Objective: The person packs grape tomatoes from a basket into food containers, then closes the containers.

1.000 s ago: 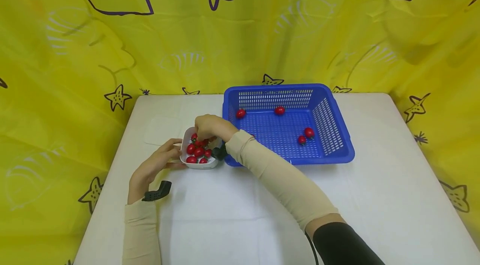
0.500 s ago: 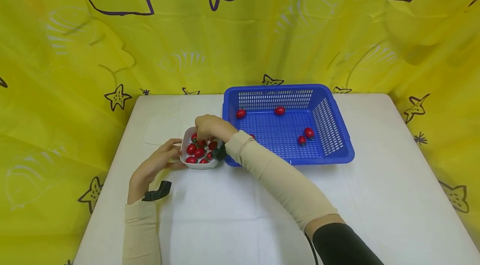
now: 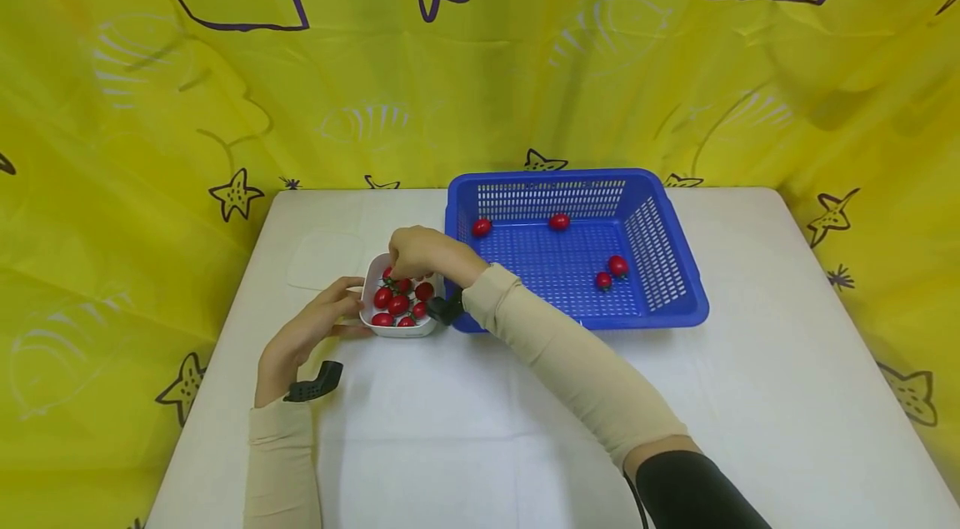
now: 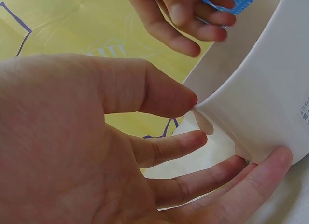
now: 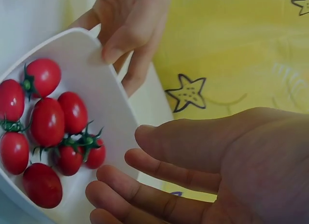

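Note:
Cherry tomatoes [image 3: 398, 304] with green stems lie in a small white square container [image 3: 403, 331] at the left of the table. At the container's left side is my left hand [image 3: 324, 321]. In the left wrist view its thumb tip meets the rim corner [image 4: 199, 107], and nearly straight fingers touch the outer wall. My right hand [image 3: 420, 252] hovers over the container's far part. Seen from the right wrist, the fingers [image 5: 159, 200] are relaxed and apart, with nothing between them. A few tomatoes are partly hidden under this hand in the head view.
A blue plastic basket [image 3: 697, 296] stands right of the container, with several tomatoes [image 3: 558, 222] spread in it; the right sleeve crosses its near left corner. A thin whitish lid [image 3: 322, 261] lies behind the left hand. A yellow patterned curtain [image 3: 510, 79] surrounds the white table.
My right hand and forearm have shifted slightly back and to the right. A tomato at the container's right side has come into view; one in the basket is now behind the sleeve. Left hand unmoved.

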Tool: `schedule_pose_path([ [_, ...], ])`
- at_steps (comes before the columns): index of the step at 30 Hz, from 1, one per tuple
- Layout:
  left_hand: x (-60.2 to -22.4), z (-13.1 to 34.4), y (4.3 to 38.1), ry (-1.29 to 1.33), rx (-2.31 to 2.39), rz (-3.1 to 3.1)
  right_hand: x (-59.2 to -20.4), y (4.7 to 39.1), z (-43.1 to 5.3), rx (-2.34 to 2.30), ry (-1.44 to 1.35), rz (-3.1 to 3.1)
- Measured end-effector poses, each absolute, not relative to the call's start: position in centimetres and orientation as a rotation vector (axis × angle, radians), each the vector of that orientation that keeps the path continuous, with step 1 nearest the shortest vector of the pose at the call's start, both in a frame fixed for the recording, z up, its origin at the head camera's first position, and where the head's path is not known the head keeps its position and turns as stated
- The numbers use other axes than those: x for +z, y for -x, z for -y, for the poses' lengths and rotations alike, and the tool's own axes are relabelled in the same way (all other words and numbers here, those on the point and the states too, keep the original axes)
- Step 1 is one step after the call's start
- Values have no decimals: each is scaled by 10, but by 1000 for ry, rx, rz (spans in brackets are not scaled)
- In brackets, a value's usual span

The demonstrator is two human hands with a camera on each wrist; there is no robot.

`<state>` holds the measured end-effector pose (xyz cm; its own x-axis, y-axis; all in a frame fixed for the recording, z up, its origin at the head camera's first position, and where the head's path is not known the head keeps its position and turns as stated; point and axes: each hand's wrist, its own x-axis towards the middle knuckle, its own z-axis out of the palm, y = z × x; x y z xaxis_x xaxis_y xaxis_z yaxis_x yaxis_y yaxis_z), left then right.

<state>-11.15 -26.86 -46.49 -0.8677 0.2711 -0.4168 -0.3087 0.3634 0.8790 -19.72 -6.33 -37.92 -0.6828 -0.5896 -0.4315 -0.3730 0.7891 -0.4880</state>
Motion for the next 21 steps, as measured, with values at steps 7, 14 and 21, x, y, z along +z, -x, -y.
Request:
schedule_pose_path([
  [7, -464, 269, 112, 34, 1525, -2126, -370, 192, 54, -512, 785, -2408],
  [14, -465, 269, 111, 17, 1544, -2116, -357, 184, 39, -579, 827, -2400],
  [21, -465, 269, 111, 19, 1539, -2122, -344, 185, 19, -714, 800, -2337],
])
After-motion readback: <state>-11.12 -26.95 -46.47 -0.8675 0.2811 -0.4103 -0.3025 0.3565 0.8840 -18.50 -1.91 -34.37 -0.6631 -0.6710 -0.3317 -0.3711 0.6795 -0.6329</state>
